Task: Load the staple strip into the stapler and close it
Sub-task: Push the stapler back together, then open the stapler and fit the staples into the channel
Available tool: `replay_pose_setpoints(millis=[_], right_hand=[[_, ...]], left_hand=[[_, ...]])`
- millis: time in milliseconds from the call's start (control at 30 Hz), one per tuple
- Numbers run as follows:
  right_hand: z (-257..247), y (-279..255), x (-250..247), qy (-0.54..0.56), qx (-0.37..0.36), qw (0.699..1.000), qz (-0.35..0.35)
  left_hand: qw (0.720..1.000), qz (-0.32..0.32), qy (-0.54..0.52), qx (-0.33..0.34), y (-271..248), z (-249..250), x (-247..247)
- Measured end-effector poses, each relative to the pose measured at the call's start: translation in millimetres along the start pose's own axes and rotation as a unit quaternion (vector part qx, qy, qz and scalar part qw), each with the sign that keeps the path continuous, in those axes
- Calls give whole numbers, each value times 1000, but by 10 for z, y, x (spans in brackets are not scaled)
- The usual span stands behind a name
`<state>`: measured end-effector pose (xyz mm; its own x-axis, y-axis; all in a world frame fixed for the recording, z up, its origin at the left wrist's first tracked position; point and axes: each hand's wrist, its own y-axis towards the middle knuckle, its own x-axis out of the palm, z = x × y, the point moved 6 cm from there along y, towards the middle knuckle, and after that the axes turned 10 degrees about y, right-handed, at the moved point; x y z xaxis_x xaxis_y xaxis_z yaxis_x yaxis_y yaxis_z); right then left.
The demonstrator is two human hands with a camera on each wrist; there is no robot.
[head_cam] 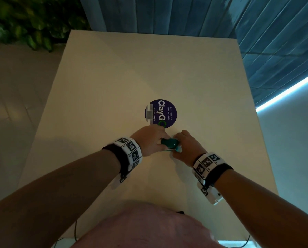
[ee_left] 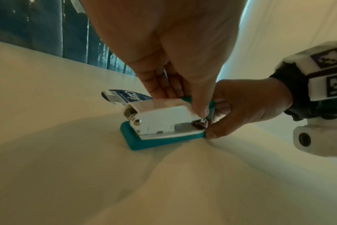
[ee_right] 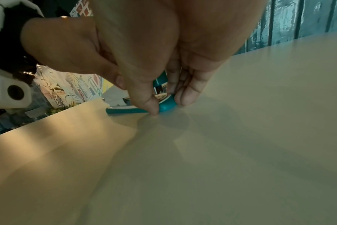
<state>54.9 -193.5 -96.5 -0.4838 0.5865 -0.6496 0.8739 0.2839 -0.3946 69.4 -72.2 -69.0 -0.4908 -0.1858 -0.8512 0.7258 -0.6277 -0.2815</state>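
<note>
A small stapler (head_cam: 169, 143) with a white body (ee_left: 164, 120) and a teal base (ee_left: 154, 143) sits on the cream table (head_cam: 113, 83). My left hand (head_cam: 155, 140) grips its upper part from above, with the thumb (ee_left: 202, 109) on the near side and the fingers behind. At the stapler's front end, my right hand (head_cam: 182, 146) pinches the teal base (ee_right: 166, 106) between thumb and fingers. A short grey strip (head_cam: 149, 113), probably the staples, lies apart on a round sticker. Whether the stapler's magazine is open I cannot tell.
The round dark-blue sticker (head_cam: 165, 111) is stuck to the table just beyond the hands. A blue panelled wall runs along the table's far edge, and green plants stand at the far left. A cable hangs at the near edge.
</note>
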Motion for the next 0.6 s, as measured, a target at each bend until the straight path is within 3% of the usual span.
replay_pose_setpoints(millis=[167, 267, 367, 600], right_hand=[[7, -17, -6, 5, -2, 1000, 8], [20, -35, -18, 12, -10, 1000, 19], [28, -50, -17, 21, -17, 999, 21], [42, -79, -29, 35, -12, 999, 31]], left_hand=[[999, 34, -18, 1, -65, -53, 16], [998, 54, -3, -41, -183, -245, 44], [996, 42, 9, -77, -303, -459, 106], [996, 38, -27, -79, -338, -527, 152]])
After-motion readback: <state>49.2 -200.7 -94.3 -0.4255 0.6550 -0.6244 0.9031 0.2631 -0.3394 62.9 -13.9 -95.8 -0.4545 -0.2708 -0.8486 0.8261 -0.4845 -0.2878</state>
